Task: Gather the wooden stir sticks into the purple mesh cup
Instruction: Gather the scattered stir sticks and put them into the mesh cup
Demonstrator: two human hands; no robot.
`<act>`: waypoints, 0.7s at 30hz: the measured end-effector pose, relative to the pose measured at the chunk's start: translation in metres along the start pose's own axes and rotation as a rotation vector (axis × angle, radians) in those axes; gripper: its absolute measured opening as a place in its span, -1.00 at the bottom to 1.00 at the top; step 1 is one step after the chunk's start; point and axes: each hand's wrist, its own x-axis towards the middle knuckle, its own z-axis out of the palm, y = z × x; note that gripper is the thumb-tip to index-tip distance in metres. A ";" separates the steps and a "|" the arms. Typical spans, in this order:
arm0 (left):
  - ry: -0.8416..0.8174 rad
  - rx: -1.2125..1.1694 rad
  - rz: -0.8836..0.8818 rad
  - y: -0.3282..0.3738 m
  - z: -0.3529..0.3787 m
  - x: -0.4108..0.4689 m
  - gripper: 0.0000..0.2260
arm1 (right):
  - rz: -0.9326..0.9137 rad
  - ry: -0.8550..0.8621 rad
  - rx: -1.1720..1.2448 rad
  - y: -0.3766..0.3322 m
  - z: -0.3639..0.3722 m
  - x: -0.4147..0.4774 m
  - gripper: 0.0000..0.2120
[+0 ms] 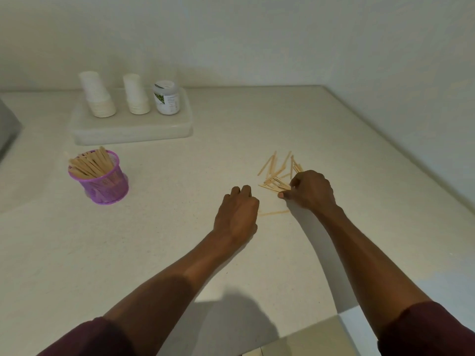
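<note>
Maroon sleeves (pixel 426 332) sit pushed up both forearms. The left hand (pixel 237 214) rests knuckles-up on the pale desk (pixel 180 227), fingers curled under, holding nothing visible. The right hand (pixel 312 190) is curled over the near edge of a loose pile of wooden stir sticks (pixel 276 173), thumb and fingertips pinching a few (how many, I cannot tell). One stray stick (pixel 273 213) lies between the hands. Well to the left stands the purple mesh cup (pixel 102 181), already stuffed with sticks. Behind it, a white tray (pixel 133 132) carries two stacks of paper cups (pixel 99 95) and a jar (pixel 167 97).
</note>
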 end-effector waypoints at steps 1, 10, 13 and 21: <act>0.004 -0.019 -0.011 -0.003 0.000 0.001 -0.92 | -0.010 -0.001 0.016 0.000 0.000 0.001 -0.54; 0.059 0.002 -0.001 -0.040 0.003 0.005 -0.94 | -0.071 -0.023 0.045 0.002 0.000 0.009 -0.88; 0.024 0.177 0.145 -0.037 -0.006 0.006 -0.84 | -0.118 -0.036 0.014 0.002 -0.001 0.012 -0.90; 0.031 0.636 0.457 -0.031 -0.016 0.021 -0.68 | -0.227 -0.055 -0.085 -0.001 -0.008 0.016 -0.95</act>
